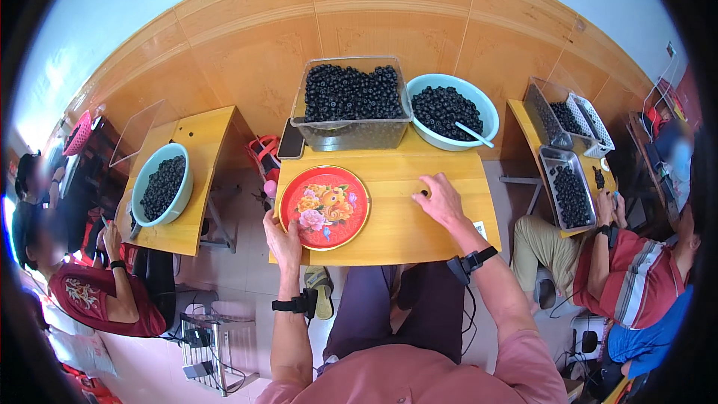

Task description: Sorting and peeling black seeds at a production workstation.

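A round red tray (347, 186) with a gold rim and painted flowers lies at the left of the yellow wooden table. My left hand (283, 243) holds its lower left edge, with fingers along the outside and the thumb at the rim. To the right of the tray, my right hand (443, 200) is just above the tabletop. A small black round piece (425, 193) shows between its thumb and fingers, too small to make out fully. Behind the tray, a clear plastic bin (351, 135) and a pale blue basin (491, 97) are heaped with similar black pieces.
A white-handled utensil (475, 135) rests in the basin. A phone (292, 140) lies beside the bin. On the left, another table (196, 202) bears a basin (179, 202); a person in dark red sits there. At right, another person works beside a metal tray (557, 155).
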The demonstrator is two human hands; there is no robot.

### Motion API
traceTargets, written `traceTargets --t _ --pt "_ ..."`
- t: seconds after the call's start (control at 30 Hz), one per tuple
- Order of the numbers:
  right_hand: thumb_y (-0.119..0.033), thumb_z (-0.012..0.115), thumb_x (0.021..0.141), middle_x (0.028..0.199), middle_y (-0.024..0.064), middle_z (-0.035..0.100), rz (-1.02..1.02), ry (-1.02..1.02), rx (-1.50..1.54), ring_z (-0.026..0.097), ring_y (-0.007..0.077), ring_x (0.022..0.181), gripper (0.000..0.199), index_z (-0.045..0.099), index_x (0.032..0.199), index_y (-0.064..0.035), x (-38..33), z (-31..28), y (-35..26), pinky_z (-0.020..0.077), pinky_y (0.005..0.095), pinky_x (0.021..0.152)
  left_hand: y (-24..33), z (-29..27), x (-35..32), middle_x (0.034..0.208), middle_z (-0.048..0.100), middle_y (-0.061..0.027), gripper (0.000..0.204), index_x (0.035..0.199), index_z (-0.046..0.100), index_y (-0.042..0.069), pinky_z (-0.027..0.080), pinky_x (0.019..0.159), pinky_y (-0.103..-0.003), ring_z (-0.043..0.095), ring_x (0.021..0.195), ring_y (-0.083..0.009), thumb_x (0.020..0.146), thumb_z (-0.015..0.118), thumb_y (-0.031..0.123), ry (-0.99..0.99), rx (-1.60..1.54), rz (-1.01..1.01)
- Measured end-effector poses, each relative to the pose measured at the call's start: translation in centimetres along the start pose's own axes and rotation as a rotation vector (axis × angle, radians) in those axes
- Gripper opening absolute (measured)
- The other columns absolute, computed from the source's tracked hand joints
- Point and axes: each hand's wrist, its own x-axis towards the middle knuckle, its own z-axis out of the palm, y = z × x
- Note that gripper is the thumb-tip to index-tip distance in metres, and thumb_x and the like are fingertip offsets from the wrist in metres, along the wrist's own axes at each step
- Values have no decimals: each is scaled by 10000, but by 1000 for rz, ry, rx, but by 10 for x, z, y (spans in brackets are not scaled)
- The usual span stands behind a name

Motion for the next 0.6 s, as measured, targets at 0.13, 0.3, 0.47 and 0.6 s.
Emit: traceTargets --t 0.13,0.3,0.47,0.6 --pt "-117 713 866 1023 167 600 -167 -43 32 637 380 951 225 669 1079 -61 -3 27 5 539 461 826 -4 -8 15 1020 680 -206 624 1372 494 -29 535 853 -429 682 941 -347 799 724 63 -137 111 -124" --pt "-99 702 864 1004 173 609 -117 -20 16 642 395 915 145 663 986 -32 2 41 13 539 468 818 16 -7 14 953 723 -199 536 1288 593 -43 552 825 -416 712 886 -331 777 716 64 -292 83 -218" --pt "-115 713 853 985 173 646 -80 -3 94 646 402 913 163 646 971 -27 11 40 17 541 478 800 6 -6 7 1071 720 -229 515 1295 578 -37 548 868 -419 713 990 -339 803 686 67 -227 58 -116" --pt "-107 716 856 990 187 649 -57 2 103 648 404 921 165 655 985 -24 7 32 16 536 483 812 5 -3 8 1135 663 -253 542 1323 518 -37 540 857 -401 669 1016 -331 802 645 49 -216 0 -106"
